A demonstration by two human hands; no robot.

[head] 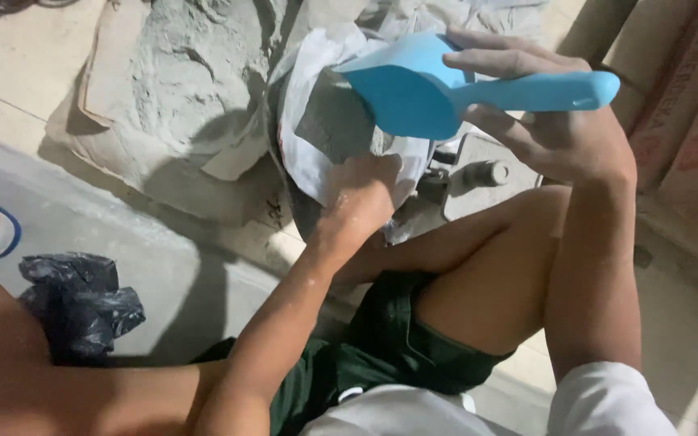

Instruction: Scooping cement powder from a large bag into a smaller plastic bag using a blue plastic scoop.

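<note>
My right hand (555, 121) holds a light blue plastic scoop (414, 89) by its handle, with the bowl tipped toward a white plastic bag (317, 73). The bag stands open and holds grey powder (337, 125). My left hand (365, 194), dusted with grey, grips the near edge of the bag and keeps it open. I am crouched, with my knees and dark green shorts (381, 347) below the hands.
A large heap of grey powder on torn brown paper (179, 81) lies behind the bag. A crumpled black plastic bag (78, 303) sits on the grey floor at the left. Stacked paper sacks (688, 121) stand at the right. A small scale platform (478, 173) is partly hidden behind the bag.
</note>
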